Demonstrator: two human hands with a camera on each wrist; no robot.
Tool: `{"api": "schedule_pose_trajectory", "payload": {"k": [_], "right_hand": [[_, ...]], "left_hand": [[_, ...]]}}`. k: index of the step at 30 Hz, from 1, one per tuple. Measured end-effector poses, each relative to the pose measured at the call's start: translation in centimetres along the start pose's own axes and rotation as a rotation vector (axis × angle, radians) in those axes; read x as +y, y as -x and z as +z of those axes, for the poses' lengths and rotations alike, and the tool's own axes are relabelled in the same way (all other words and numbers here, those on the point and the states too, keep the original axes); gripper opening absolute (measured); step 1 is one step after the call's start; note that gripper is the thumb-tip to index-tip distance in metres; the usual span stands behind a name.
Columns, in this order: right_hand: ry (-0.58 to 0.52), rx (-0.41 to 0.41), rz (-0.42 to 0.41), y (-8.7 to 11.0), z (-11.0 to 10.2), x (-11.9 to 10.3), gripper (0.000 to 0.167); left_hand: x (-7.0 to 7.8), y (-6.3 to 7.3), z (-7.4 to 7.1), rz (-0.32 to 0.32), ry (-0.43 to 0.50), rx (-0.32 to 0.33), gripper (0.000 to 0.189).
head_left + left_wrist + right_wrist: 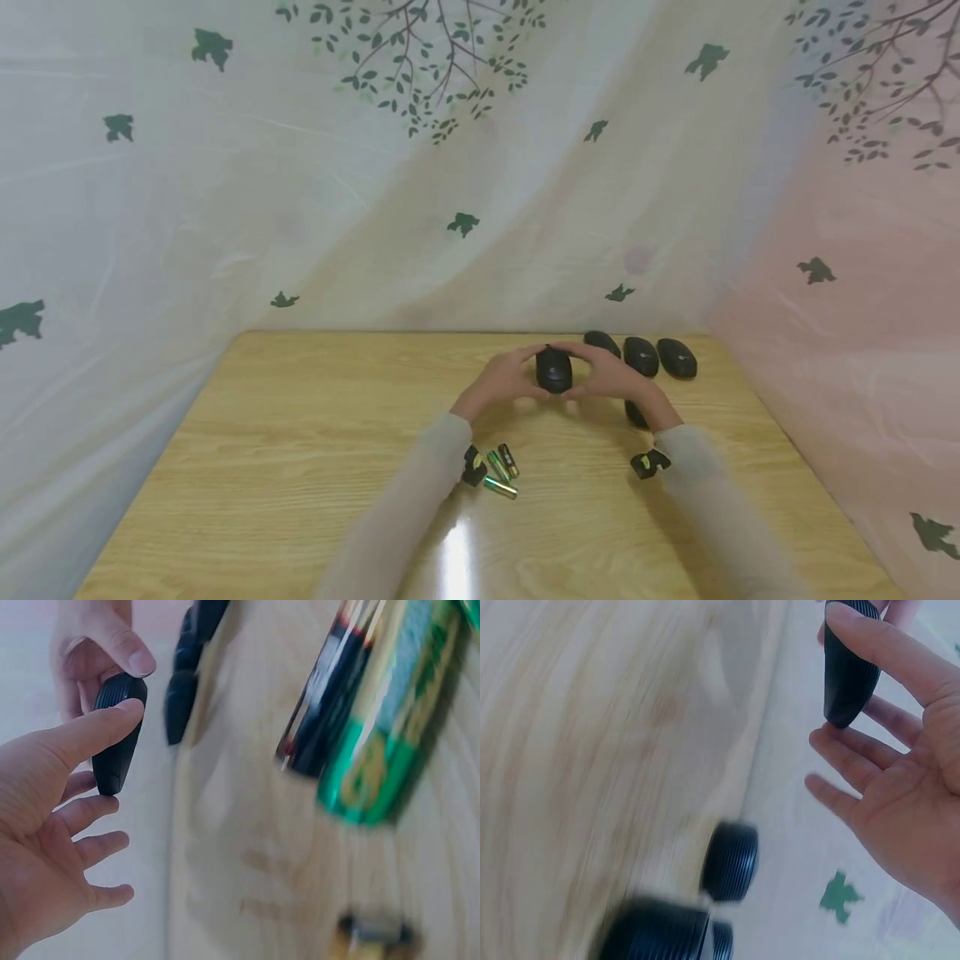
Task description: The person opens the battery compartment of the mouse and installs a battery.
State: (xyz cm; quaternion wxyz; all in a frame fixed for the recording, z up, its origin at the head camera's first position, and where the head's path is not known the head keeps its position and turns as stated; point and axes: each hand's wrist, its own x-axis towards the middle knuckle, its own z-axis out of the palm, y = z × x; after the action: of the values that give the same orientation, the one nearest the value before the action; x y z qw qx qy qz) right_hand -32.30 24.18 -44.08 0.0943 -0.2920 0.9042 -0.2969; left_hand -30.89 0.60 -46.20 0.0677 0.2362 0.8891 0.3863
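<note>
A black computer mouse (pixel 553 371) is held up between both hands above the far part of the table. My left hand (pixel 501 382) pinches it from the left, thumb on the near end and fingertips at the far end. From the right, my right hand (pixel 609 375) pinches the same mouse between thumb and fingers. In the left wrist view the mouse (pixel 120 754) shows its narrow side, and the remaining left fingers spread away from it. The right wrist view shows ridges along the side of the mouse (pixel 847 667).
Several other black mice (pixel 677 358) lie at the far right of the wooden table (pixel 315 433); one mouse (pixel 636 414) is partly hidden by the right wrist. Beside the left wrist lie a black battery (pixel 508 460) and two green batteries (pixel 501 487). A patterned cloth (pixel 375 208) hangs behind.
</note>
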Motion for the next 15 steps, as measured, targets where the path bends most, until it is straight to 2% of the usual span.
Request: {"api": "schedule_pose_trajectory", "payload": {"k": [3, 8, 15], "right_hand": [[-0.039, 0.027, -0.054, -1.1, 0.7, -1.0, 0.092], [-0.164, 0.046, -0.124, -2.9, 1.9, -2.6, 0.091], [-0.298, 0.064, -0.18, -4.5, 3.2, -4.8, 0.09]], "left_hand": [[-0.5, 1.1, -1.4, -0.006, 0.058, 0.033, 0.086], [-1.8, 2.8, -3.5, -0.001, 0.069, 0.09, 0.085], [-3.5, 4.6, -6.1, 0.073, 0.078, 0.131, 0.082]]}}
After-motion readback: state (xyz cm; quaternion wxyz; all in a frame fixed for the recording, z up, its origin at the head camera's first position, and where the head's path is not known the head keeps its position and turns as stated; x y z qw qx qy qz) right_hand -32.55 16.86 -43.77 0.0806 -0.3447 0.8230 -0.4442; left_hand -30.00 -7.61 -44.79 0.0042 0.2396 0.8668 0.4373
